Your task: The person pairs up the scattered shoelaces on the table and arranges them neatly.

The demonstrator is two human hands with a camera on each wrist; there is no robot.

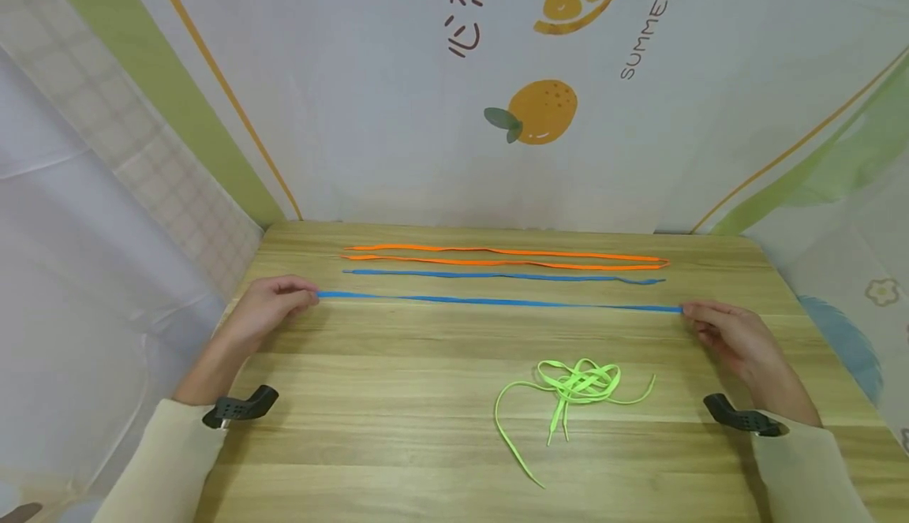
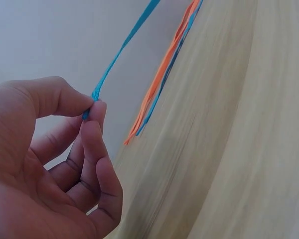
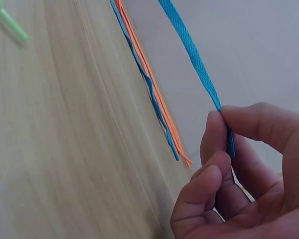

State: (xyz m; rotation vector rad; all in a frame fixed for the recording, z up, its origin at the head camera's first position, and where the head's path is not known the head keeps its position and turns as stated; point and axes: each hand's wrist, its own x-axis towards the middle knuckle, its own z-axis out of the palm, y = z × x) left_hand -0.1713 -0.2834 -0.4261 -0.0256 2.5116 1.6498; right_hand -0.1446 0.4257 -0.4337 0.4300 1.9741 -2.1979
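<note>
Left hand (image 1: pixel 272 304), right hand (image 1: pixel 735 337) pinch blue lace (image 1: pixel 476 300) taut | orange laces (image 1: pixel 568 254), second lace (image 1: pixel 454 274) alongside, straight | green laces (image 1: pixel 584 386) nearside of orange, still tangled

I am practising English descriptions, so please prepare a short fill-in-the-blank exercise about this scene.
The left hand and right hand hold one ____ lace between them.
The green tangle lies nearer the ____ hand.
In the head view, the lying blue lace is between the held lace and the ____ strands.

Missing words: blue; right; orange.
</note>
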